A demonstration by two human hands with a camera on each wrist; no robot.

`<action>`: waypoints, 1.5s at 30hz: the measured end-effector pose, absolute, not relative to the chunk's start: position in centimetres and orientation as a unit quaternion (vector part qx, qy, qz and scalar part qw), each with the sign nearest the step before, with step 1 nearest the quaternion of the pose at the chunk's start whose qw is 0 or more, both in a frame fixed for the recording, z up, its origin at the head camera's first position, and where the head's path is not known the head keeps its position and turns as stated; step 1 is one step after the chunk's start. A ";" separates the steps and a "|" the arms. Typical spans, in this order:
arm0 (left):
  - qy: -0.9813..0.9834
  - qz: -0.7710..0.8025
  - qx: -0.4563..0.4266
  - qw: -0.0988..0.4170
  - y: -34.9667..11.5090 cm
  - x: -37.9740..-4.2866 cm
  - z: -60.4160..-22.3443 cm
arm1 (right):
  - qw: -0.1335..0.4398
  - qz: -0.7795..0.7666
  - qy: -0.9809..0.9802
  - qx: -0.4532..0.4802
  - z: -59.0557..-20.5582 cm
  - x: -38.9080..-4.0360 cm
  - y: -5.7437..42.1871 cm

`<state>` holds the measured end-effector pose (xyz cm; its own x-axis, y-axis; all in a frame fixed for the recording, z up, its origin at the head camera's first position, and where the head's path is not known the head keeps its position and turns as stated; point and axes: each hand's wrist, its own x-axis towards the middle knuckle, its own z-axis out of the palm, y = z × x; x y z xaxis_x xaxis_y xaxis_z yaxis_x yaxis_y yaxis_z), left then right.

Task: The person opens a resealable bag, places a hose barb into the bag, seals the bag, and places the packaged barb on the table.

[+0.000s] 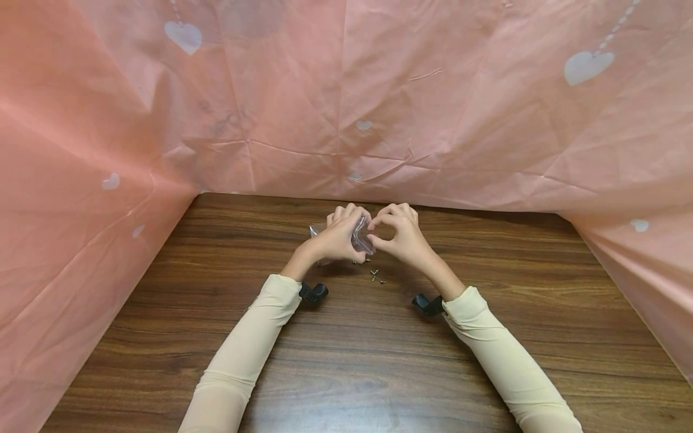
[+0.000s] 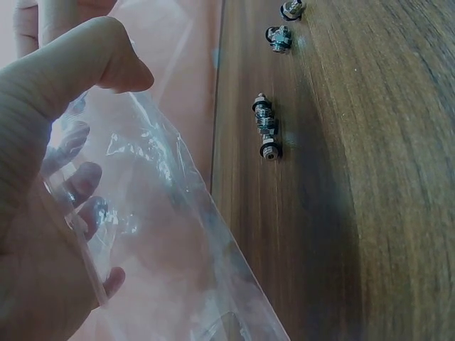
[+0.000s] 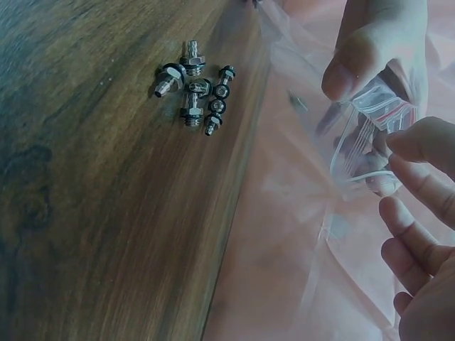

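Observation:
My left hand (image 1: 338,239) grips a clear plastic zip bag (image 1: 361,239), fingers and thumb round its mouth. In the left wrist view the loose film of the bag (image 2: 170,192) hangs past the fingers. Thumb and index finger of my right hand (image 1: 405,237) meet at the mouth's right edge and pinch it. From the right wrist, the red zip strip and folded rim of the bag (image 3: 362,153) show between both hands. Small metal barbed fittings (image 3: 193,106) with black rings lie on the table below the hands; more fittings (image 2: 266,124) appear in the left wrist view.
The brown wood-grain table (image 1: 346,349) stretches toward me and to both sides. A pink curtain (image 1: 303,108) with white hearts hangs close behind the hands and along both sides. Black wrist cameras (image 1: 314,293) sit under the cream sleeves (image 1: 487,337).

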<state>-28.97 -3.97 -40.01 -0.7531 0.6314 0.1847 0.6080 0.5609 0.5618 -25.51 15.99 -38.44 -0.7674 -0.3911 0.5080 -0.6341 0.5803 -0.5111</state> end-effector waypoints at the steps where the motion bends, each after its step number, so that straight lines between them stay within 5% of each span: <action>1: 0.884 0.309 0.351 0.019 -4.0 -29.0 -40.0 | 0.173 0.352 -0.871 0.295 -38.4 -25.5 16.0; 32: 0.887 0.314 0.338 0.000 -5.2 -29.3 -39.9 | 0.161 0.336 -0.881 0.291 -38.4 -25.5 16.2; 45: 0.886 0.319 0.336 0.006 -5.3 -29.5 -39.9 | 0.111 0.322 -0.894 0.290 -38.0 -25.4 16.8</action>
